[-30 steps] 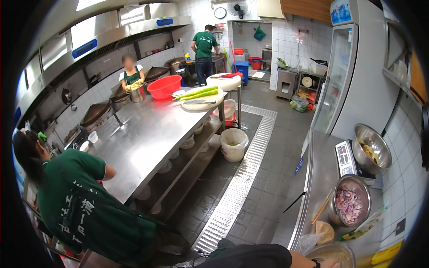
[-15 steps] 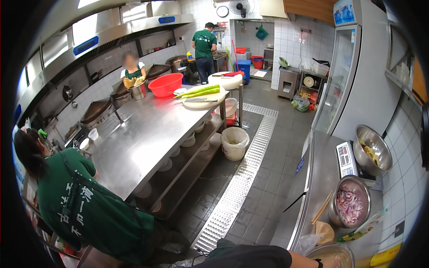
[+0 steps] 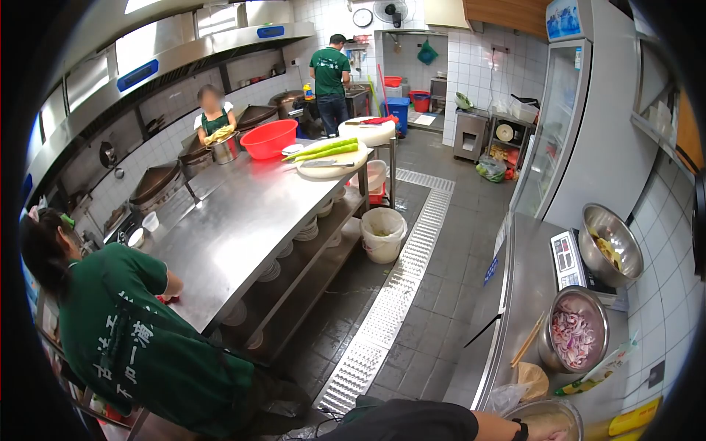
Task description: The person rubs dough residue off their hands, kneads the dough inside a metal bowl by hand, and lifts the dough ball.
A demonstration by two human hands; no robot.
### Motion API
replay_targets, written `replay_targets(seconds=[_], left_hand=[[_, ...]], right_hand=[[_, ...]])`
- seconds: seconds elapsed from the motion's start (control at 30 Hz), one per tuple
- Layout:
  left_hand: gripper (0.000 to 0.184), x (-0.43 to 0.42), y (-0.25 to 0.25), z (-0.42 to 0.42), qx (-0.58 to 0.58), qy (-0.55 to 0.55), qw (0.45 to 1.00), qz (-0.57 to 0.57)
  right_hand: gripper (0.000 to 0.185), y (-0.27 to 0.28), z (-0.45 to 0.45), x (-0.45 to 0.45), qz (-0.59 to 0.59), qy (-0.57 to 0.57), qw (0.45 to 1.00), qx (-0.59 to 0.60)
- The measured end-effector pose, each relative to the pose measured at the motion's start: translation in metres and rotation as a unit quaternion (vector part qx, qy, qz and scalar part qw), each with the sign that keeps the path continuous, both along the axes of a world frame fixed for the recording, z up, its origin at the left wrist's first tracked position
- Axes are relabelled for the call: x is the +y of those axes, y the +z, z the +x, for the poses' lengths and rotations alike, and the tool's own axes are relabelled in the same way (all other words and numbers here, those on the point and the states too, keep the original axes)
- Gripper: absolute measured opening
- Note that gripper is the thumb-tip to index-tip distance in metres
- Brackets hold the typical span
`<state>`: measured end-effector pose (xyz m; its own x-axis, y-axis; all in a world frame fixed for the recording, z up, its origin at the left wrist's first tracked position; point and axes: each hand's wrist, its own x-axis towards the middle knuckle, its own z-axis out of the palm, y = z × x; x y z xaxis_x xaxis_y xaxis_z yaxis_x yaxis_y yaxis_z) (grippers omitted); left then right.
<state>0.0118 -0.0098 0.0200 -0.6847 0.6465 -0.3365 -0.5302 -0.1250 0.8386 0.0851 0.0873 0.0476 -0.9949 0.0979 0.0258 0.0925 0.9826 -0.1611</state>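
Note:
At the bottom right edge, my left hand (image 3: 550,426) reaches into a metal bowl (image 3: 577,417), with a dark band on its wrist. Its fingers are mostly hidden by the bowl and the frame edge, and I cannot make out what they touch. My right hand is out of view. Close by on the steel counter (image 3: 526,294) are a crumpled clear plastic bag (image 3: 504,398), a brown lump or bag (image 3: 532,382), and a green-and-white packet (image 3: 604,371). Chopsticks (image 3: 527,340) lie beside a steel bowl of sliced red onion (image 3: 573,334).
A digital scale (image 3: 570,257) stands by a tilted steel bowl (image 3: 612,239) with yellowish pieces. A co-worker in green (image 3: 147,331) stands at the long steel table (image 3: 220,257); two more people work farther back. A white bucket (image 3: 384,235) sits beside the floor drain (image 3: 397,294).
The co-worker at the left has shifted, and a hand with something red now shows at the table edge. My left hand stays at the bowl and shows slightly more. The view shifted slightly.

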Motion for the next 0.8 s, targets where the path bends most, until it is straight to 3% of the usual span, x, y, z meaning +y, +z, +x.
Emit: replay_targets(seconds=[0.03, 0.07, 0.1, 0.13, 0.17, 0.2, 0.27, 0.8], left_hand=[[0.040, 0.005, -0.006, 0.001, 0.012, 0.002, 1.000, 0.001], [0.041, 0.008, -0.011, 0.002, 0.021, 0.004, 1.000, 0.000], [0.041, 0.009, -0.014, 0.002, 0.029, 0.008, 1.000, -0.003], [0.041, 0.010, -0.016, 0.002, 0.035, 0.009, 0.999, -0.002], [0.041, 0.010, -0.016, 0.001, 0.041, 0.010, 0.999, -0.003], [0.041, 0.010, -0.016, 0.001, 0.046, 0.011, 0.999, -0.006], [0.042, 0.011, -0.017, 0.001, 0.051, 0.013, 0.999, -0.006], [0.044, 0.008, -0.021, 0.002, 0.085, 0.018, 0.996, -0.013]], right_hand=[[0.031, 0.030, -0.001, -0.044, -0.279, -0.203, 0.938, 0.027], [0.031, 0.023, -0.002, -0.049, -0.278, -0.203, 0.938, 0.026], [0.032, 0.010, -0.002, -0.052, -0.349, -0.247, 0.892, 0.147], [0.034, -0.032, -0.001, -0.024, -0.160, -0.076, 0.963, 0.205], [0.037, -0.075, 0.000, 0.005, 0.063, 0.063, 0.949, 0.304], [0.038, -0.058, 0.011, 0.016, -0.025, 0.076, 0.972, 0.221], [0.038, -0.049, 0.013, 0.016, -0.086, 0.060, 0.979, 0.176], [0.045, -0.049, 0.009, 0.020, -0.084, 0.087, 0.980, 0.161]])
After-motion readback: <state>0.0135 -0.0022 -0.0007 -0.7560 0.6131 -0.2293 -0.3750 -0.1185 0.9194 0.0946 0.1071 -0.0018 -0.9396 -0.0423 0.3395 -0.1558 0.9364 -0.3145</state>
